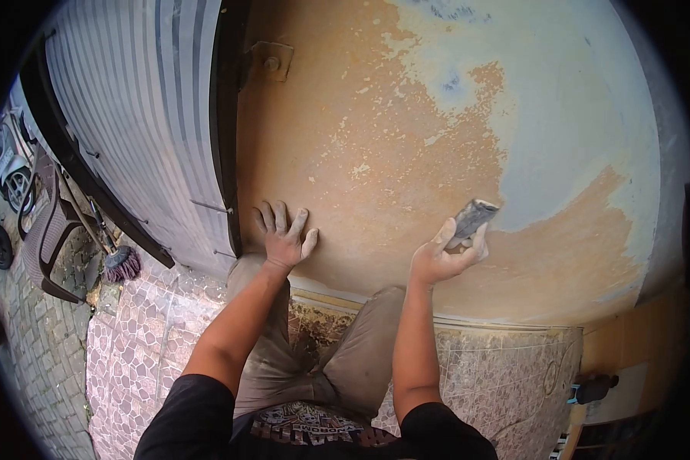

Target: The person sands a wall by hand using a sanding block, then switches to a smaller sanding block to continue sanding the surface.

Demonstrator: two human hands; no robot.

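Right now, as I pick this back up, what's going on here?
The person's left hand is spread against the wall, close to the ribbed metal panel. The right hand grips a dusty grey block; whether it touches the wall is hard to tell. The wall is patchy, tan with pale areas.

Left hand (284,244) flat, fingers (281,216) spread, right hand (435,263) curled in grip, arms (416,337) outstretched

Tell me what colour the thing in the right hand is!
The block-like thing in the right hand is mostly grey, best seen in the head view.
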